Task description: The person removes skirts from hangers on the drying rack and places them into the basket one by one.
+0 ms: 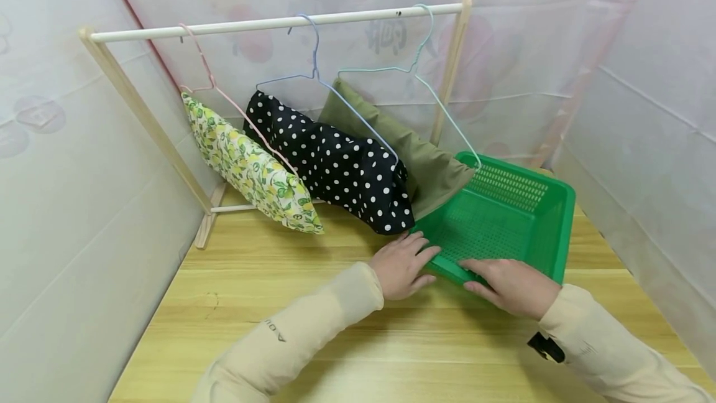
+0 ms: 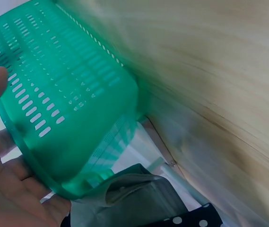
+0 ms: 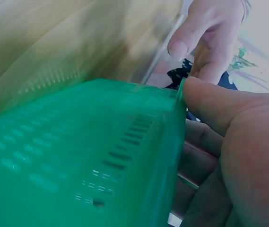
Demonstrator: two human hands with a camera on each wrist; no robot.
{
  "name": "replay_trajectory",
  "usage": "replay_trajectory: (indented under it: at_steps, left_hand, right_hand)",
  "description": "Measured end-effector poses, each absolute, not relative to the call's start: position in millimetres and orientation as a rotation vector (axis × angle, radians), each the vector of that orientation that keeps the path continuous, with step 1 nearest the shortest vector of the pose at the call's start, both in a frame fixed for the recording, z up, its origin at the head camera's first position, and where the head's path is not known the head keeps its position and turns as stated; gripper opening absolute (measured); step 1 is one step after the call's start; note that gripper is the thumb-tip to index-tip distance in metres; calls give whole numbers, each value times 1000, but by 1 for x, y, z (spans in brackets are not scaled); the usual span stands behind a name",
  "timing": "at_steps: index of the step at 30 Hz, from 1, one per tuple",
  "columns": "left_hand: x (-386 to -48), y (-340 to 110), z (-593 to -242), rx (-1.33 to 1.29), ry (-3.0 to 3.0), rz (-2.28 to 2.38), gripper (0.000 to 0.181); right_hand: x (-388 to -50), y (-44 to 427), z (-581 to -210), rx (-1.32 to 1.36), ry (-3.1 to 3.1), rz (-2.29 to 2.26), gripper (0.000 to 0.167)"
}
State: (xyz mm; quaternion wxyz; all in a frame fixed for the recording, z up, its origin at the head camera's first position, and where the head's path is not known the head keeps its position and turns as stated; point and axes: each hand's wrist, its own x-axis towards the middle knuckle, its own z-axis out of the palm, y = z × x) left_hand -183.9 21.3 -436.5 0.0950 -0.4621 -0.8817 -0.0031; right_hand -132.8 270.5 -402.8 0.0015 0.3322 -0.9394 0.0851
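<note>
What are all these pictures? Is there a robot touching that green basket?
No robot here, just a person's two bare hands! The wide picture comes from a camera on the person's head, looking forward and down. The other two come from cameras worn on the left and right wrists, so things look close and tilted.

On the wooden table are the green basket and a rack. Three hangers on it carry a lemon-patterned cloth, a black dotted cloth and an olive cloth.

The right hand holds the basket's near rim, thumb outside, fingers inside. The left hand rests its fingers over that rim.
</note>
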Motion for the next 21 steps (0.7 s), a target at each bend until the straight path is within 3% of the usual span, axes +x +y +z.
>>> replay_trajectory:
  at_steps: [8,21]
  left_hand:
    - [-185,13,-436,-1333,-2613,-85,53]
    - [-190,-4,-437,-1207,-2694,-143,62]
  right_hand:
    - [-127,270,-397,1088,-2960,301,38]
    - [-120,271,-392,1102,-2989,339,40]
